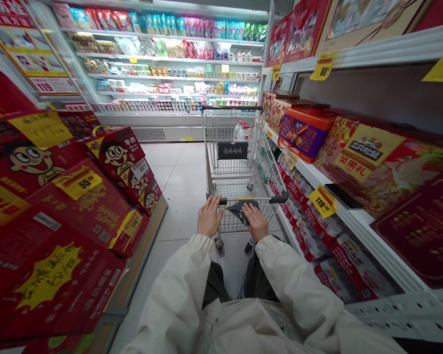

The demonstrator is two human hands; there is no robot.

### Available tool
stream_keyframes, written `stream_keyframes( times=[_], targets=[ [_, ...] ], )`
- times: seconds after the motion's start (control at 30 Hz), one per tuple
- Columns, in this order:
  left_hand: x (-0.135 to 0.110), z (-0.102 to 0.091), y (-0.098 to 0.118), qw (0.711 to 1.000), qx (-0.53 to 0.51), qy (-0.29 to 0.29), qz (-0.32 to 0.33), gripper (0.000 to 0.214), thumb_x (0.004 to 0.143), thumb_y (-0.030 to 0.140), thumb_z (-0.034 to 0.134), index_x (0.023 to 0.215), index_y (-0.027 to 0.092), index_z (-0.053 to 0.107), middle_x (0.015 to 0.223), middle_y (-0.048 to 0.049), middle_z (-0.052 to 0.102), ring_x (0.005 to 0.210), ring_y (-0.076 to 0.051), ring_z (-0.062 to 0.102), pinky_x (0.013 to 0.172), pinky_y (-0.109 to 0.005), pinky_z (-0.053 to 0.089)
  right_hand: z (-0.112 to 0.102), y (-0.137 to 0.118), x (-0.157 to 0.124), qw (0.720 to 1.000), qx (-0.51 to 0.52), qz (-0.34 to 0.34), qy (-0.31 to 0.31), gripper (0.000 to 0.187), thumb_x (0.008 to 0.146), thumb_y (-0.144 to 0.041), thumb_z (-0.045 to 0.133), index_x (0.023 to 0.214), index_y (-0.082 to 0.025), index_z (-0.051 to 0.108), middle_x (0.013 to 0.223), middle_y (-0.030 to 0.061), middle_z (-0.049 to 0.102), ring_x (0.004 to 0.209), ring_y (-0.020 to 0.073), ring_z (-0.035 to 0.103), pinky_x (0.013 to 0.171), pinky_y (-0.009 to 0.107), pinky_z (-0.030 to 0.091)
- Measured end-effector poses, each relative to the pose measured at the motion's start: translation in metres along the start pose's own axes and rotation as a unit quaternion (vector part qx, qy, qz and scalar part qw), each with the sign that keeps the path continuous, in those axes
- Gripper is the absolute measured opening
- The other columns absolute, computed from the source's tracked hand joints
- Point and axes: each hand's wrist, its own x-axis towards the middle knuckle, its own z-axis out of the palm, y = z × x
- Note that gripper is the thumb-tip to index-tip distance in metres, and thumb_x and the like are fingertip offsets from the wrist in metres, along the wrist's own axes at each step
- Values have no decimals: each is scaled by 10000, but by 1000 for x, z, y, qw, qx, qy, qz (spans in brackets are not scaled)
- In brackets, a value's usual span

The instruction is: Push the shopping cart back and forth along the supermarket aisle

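Observation:
A metal shopping cart (pixel 232 162) stands in the aisle right in front of me. My left hand (pixel 209 216) is wrapped round the left end of its handle bar (pixel 276 199). My right hand (pixel 256 221) rests on the middle of the bar, closed over a dark grey cloth (pixel 239 208) that lies on the handle. Both arms wear pale cream sleeves. The cart's basket looks empty apart from a dark sign on its far wall.
Stacked red gift boxes (pixel 77 196) with yellow price tags line the left. On the right, a white shelf (pixel 358 219) holds gift boxes, an orange-purple box (pixel 304 132) and a black phone (pixel 343 195). A lit refrigerated case (pixel 170 64) closes the aisle's far end.

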Motion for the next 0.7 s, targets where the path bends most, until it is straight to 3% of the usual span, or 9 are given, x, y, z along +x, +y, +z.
stream_keyframes(
  times=[0.53,0.7],
  targets=[
    [1,-2,-9,1000,-7,5,-24,516,973,349,350,1480,252,364,1521,-50,431,1456,-215,294,1192,-485,214,6,5,4,999,-7,2,-46,741,702,56,367,1396,-154,520,1404,63,557,1364,184,455,1152,412,394],
    [6,0,4,999,0,24,-40,602,898,308,479,1482,218,368,1542,-72,394,1467,-283,259,1207,-559,126,4,2,2,1000,-5,7,-21,726,707,56,370,1383,-152,533,1421,57,541,1378,186,435,1144,391,405]
  ],
)
